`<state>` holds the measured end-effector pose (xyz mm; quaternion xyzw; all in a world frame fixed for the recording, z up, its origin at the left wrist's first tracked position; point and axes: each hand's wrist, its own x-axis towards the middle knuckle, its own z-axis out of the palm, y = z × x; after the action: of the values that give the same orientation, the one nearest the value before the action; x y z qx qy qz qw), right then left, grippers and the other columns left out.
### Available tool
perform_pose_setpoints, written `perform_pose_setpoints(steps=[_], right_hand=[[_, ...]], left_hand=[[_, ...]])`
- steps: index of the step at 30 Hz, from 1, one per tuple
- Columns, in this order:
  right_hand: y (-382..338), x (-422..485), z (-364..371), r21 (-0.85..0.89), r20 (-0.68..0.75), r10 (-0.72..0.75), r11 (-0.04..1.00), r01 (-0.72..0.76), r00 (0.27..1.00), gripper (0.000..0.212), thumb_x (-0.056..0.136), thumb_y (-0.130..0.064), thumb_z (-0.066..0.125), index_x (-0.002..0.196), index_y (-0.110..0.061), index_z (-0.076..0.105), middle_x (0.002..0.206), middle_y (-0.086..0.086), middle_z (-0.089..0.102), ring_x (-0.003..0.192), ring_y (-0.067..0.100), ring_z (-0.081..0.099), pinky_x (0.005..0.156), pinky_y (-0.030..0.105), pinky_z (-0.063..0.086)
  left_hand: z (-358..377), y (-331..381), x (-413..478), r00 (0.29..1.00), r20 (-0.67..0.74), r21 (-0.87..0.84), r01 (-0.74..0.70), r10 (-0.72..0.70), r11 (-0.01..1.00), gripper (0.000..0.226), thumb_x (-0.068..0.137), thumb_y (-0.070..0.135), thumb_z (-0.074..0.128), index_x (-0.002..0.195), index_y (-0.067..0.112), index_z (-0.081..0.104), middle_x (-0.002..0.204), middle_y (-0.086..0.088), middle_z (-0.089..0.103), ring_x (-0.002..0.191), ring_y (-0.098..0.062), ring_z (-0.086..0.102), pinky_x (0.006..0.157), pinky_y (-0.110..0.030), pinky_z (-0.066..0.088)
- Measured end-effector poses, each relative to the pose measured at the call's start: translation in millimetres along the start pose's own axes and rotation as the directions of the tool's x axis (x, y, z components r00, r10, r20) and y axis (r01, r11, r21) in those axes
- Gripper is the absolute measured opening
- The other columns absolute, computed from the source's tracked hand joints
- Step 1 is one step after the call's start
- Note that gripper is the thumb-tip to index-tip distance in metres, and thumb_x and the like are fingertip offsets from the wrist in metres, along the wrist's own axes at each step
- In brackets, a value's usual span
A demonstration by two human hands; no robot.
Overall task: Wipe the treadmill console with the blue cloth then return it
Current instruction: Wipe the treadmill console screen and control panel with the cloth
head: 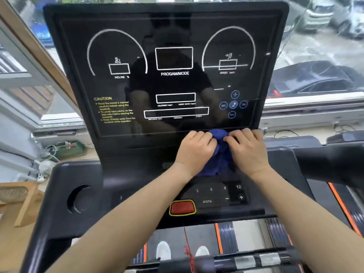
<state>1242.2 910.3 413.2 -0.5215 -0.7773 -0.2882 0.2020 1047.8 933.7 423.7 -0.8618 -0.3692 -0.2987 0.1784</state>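
Head view, both my hands on the blue cloth (pixel 220 152), which sits bunched at the foot of the treadmill console (pixel 173 62), just below the bottom edge of the glossy display panel, about 5 o'clock from the panel's centre. Left hand (pixel 194 149) is at 9 o'clock of the cloth, fingers curled and pressed together, gripping the cloth's left side. Right hand (pixel 248 151) is at 3 o'clock of it, fingers curled close together, tips pinching the cloth's upper right part. Cloth shows between the two hands and hangs down a bit toward 6 o'clock, touching the dark lower deck. Whether it touches the glass itself, I cannot tell.

Console screen is dark, printed outlines only: arcs at 10 and 2 o'clock, PROGAM/MODE box at 12, yellow CAUTION text (pixel 113 109) at 8 o'clock, blue media buttons (pixel 233 104) at 4 o'clock, just above my right hand.

Below the hands, at 6 o'clock: keypad (pixel 216 194) with 3, 6, 9, 12 and MODE, and a red stop button (pixel 182 207) with yellow rim. Cup holder (pixel 78 199) at 8 o'clock of the deck. White shoes (pixel 163 250) on the belt at frame bottom. Window (pixel 325 36) behind the console, parked cars outside.
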Motion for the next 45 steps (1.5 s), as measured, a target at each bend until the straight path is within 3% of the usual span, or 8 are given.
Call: perform_pose_setpoints(steps=[5,10,17,24,29,35,41,45], right_hand=[[-15,1,-1,0.025,0.013,0.066,0.997,-0.066,0.998,0.016,0.087,-0.003,0.058,0.079,-0.013,0.068,0.078,0.006,0.065,0.072,0.031,0.054,0.067,0.04,0.036],[-103,50,2,0.176,-0.065,-0.049,0.983,0.06,0.997,0.019,0.085,0.0,0.057,0.071,-0.01,0.064,0.073,0.009,0.061,0.068,0.031,0.054,0.064,0.042,0.038],[-207,111,4,0.251,-0.088,-0.22,0.939,0.235,0.972,0.019,0.088,-0.002,0.056,0.072,-0.009,0.064,0.071,0.009,0.058,0.069,0.029,0.052,0.067,0.041,0.036],[-231,177,-6,0.199,-0.241,-0.209,0.945,0.259,0.948,0.019,0.096,-0.007,0.053,0.086,-0.013,0.068,0.085,0.007,0.064,0.068,0.028,0.052,0.064,0.04,0.04],[-175,158,7,0.118,-0.267,-0.409,0.885,0.451,0.873,0.017,0.096,-0.008,0.055,0.086,-0.015,0.067,0.089,0.006,0.065,0.066,0.025,0.051,0.065,0.038,0.04],[-45,93,7,0.029,-0.114,-0.43,0.9,0.435,0.896,0.017,0.095,-0.01,0.056,0.097,-0.02,0.069,0.098,0.005,0.069,0.075,0.025,0.061,0.071,0.039,0.043],[69,29,-3,-0.095,0.012,-0.165,0.982,0.166,0.986,0.015,0.091,-0.012,0.052,0.101,-0.015,0.063,0.102,0.012,0.067,0.082,0.032,0.058,0.08,0.042,0.04],[55,3,-7,-0.022,0.072,0.087,0.996,-0.085,0.994,0.012,0.084,-0.009,0.052,0.091,-0.009,0.062,0.089,0.013,0.063,0.074,0.035,0.057,0.069,0.043,0.042]], left_hand=[[0,-4,3,0.997,0.03,-0.016,-0.077,0.077,0.997,0.016,0.089,0.006,0.068,0.074,0.012,0.069,0.072,-0.006,0.061,0.067,-0.028,0.056,0.067,-0.038,0.039],[-42,-77,-59,0.997,0.073,0.008,-0.01,0.01,1.0,0.032,0.104,0.016,0.05,0.083,0.011,0.073,0.082,-0.005,0.068,0.073,-0.027,0.06,0.069,-0.038,0.042],[-95,-159,-132,0.994,0.065,0.174,0.08,-0.092,0.982,0.017,0.099,0.017,0.06,0.089,0.013,0.075,0.089,-0.004,0.072,0.079,-0.027,0.066,0.071,-0.038,0.043],[-123,-194,-124,0.859,-0.168,0.201,0.51,-0.484,0.836,0.018,0.093,0.009,0.063,0.109,0.003,0.07,0.108,-0.018,0.067,0.092,-0.035,0.061,0.077,-0.042,0.048],[-87,-163,-98,0.883,-0.165,0.147,0.462,-0.439,0.874,0.014,0.092,0.011,0.063,0.102,0.007,0.071,0.111,-0.013,0.068,0.096,-0.033,0.06,0.079,-0.043,0.046],[-35,-89,-36,0.98,-0.13,0.166,0.172,-0.151,0.971,0.009,0.096,0.02,0.064,0.096,0.018,0.073,0.108,0.0,0.071,0.102,-0.024,0.058,0.081,-0.04,0.039],[12,0,65,0.991,-0.127,0.109,-0.032,0.046,0.993,0.018,0.097,0.012,0.059,0.086,0.015,0.072,0.105,-0.001,0.072,0.093,-0.028,0.064,0.074,-0.041,0.041],[25,22,68,0.993,-0.034,0.078,-0.107,0.11,0.991,0.017,0.095,0.008,0.058,0.084,0.014,0.071,0.098,-0.002,0.07,0.088,-0.028,0.063,0.072,-0.04,0.04]])
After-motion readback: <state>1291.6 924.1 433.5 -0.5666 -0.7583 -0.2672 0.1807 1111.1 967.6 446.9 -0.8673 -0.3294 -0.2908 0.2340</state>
